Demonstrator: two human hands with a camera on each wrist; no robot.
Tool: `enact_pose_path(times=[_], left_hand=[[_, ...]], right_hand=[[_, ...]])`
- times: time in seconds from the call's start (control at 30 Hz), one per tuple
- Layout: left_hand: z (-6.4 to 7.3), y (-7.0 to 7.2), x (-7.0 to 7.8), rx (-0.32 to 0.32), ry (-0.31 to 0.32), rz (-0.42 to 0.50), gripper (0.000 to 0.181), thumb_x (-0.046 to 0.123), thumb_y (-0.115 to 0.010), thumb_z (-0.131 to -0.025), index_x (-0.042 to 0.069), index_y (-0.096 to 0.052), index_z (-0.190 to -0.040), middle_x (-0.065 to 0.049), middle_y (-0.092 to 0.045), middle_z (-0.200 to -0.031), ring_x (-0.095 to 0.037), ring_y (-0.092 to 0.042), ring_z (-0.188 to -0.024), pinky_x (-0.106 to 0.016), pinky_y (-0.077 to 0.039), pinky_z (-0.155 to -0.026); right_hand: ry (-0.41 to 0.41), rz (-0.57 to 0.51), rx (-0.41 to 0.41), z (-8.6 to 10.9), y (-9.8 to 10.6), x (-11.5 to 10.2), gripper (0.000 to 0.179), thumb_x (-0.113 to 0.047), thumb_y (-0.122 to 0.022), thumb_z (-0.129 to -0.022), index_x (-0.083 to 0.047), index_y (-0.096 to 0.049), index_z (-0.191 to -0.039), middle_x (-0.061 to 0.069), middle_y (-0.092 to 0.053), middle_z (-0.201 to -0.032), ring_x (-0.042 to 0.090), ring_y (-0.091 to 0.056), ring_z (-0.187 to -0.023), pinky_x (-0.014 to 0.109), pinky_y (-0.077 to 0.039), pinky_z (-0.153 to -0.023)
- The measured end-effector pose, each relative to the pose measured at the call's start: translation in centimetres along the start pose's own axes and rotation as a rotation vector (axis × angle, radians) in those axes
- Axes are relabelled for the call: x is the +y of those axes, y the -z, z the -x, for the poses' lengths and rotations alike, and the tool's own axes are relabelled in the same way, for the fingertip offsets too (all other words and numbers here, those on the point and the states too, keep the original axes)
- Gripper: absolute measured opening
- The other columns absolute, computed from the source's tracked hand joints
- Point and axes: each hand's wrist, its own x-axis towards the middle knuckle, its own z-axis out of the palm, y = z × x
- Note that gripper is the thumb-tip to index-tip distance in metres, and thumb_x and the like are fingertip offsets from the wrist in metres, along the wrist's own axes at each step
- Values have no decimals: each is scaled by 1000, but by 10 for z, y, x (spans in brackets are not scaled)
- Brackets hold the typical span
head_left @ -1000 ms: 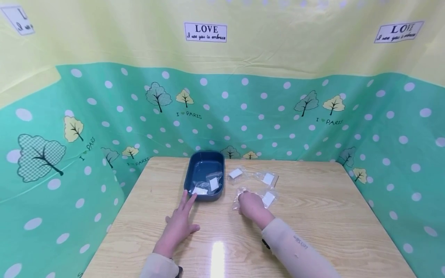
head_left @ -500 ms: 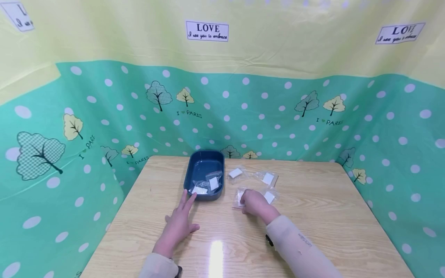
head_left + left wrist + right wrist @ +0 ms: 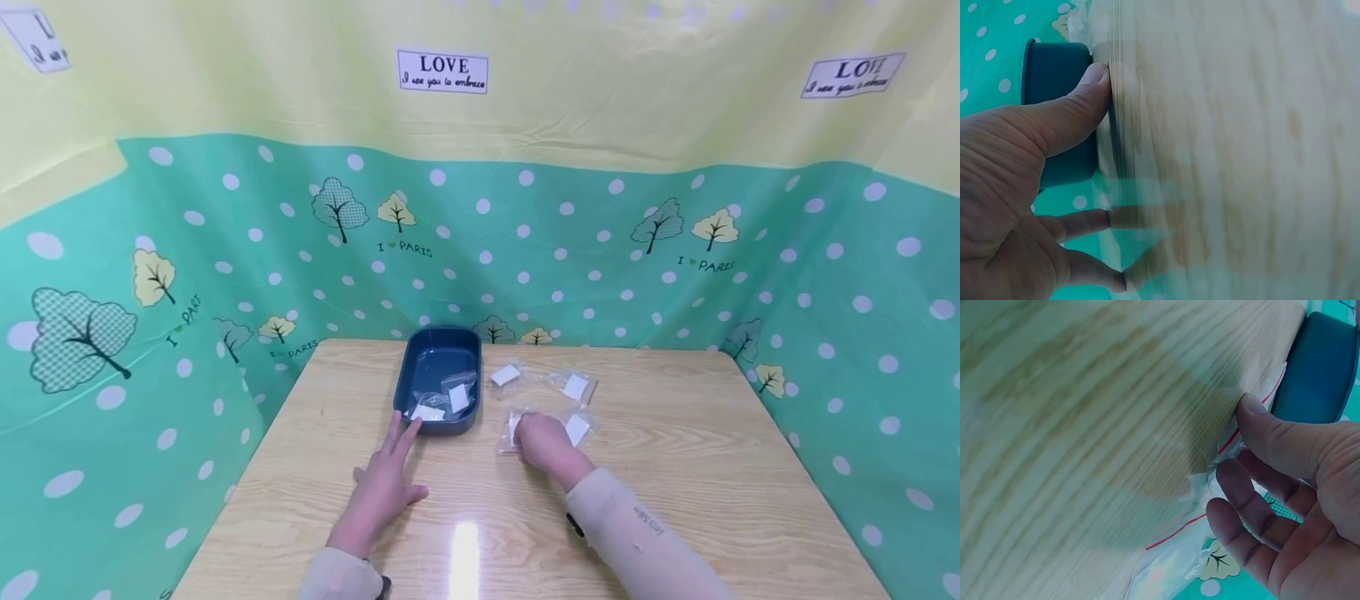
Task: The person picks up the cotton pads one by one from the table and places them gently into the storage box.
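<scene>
My left hand (image 3: pixel 384 492) has its fingers spread, two fingertips touching the near rim of a dark blue tray (image 3: pixel 437 427). In the left wrist view its thumb and fingertips rest on the table beside that tray (image 3: pixel 1060 70). Inside the tray lie two clear zip bags, each with a white rectangle. To the right, my right hand (image 3: pixel 549 446) pinches a clear zip bag (image 3: pixel 507 437) lying on the table and partly hides it. The right wrist view shows curled fingers and thumb at the bag's red-striped edge (image 3: pixel 1229 442); the fingertip contact is partly hidden.
A similar zip bag (image 3: pixel 577 429) lies just right of my right hand. Behind it are two more, one at the back right (image 3: pixel 575 386) and one near the tray (image 3: pixel 505 375). A dotted green curtain (image 3: pixel 525 283) surrounds the wooden table (image 3: pixel 697 467).
My right hand shifted slightly right, then back left over the same bag, which lies flatter than a second ago. The left hand and tray hold their places.
</scene>
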Motion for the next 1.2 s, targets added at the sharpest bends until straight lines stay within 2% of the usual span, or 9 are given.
enact_pose_path(times=[0.17, 0.3, 0.53, 0.73, 0.9, 1.03, 1.2], left_hand=[[1, -3, -2, -5, 10, -21, 123, 27, -96, -79, 32, -17, -173, -11, 6, -183, -67, -48, -139, -99, -20, -100], [-1, -3, -2, 2, 10, -36, 123, 28, -96, -78, 32, -17, -173, -11, 5, -183, -67, -49, -138, -99, -21, -100], [-2, -2, 0, 2, 13, -44, 125, 28, -96, -78, 32, -16, -173, -11, 5, -183, -66, -49, -138, -99, -22, -100], [-2, 0, 1, -4, 19, -34, 125, 27, -96, -78, 32, -16, -173, -11, 5, -183, -67, -47, -140, -98, -19, -101], [-1, 1, 2, -14, 34, -17, 124, 26, -96, -79, 34, -16, -173, -9, 6, -183, -67, -44, -142, -97, -15, -103], [0, -1, 2, -12, 34, -18, 125, 27, -95, -78, 34, -15, -173, -10, 6, -183, -69, -43, -141, -98, -16, -101], [1, -2, 1, -3, 25, -22, 125, 27, -96, -77, 32, -16, -173, -11, 5, -182, -69, -45, -140, -99, -17, -100]], right_hand=[[1, -3, 10, 3, -1, -1, 24, 5, -76, -75, -16, -71, -65, 2, -71, -71, 16, -54, -60, 36, -59, -61], [25, 19, 39, 3, -1, -1, 24, 5, -75, -74, -16, -70, -63, 3, -70, -70, 18, -54, -59, 40, -60, -60], [43, 52, 78, 3, -1, -1, 22, 1, -83, -75, -15, -72, -65, 3, -71, -74, 19, -58, -61, 41, -62, -60], [38, 34, 74, 3, 0, -1, 20, 1, -84, -75, -14, -74, -67, 3, -72, -74, 18, -58, -61, 39, -61, -61], [17, 3, 43, 4, 0, -2, 21, 5, -76, -78, -14, -75, -68, 3, -73, -75, 17, -59, -62, 36, -61, -64], [4, 0, 28, 4, -1, -2, 24, 8, -70, -79, -13, -74, -67, 2, -71, -74, 16, -58, -62, 34, -60, -64], [21, 18, 45, 6, -1, -2, 24, 7, -72, -77, -14, -71, -65, 2, -68, -70, 16, -55, -59, 34, -59, -61]])
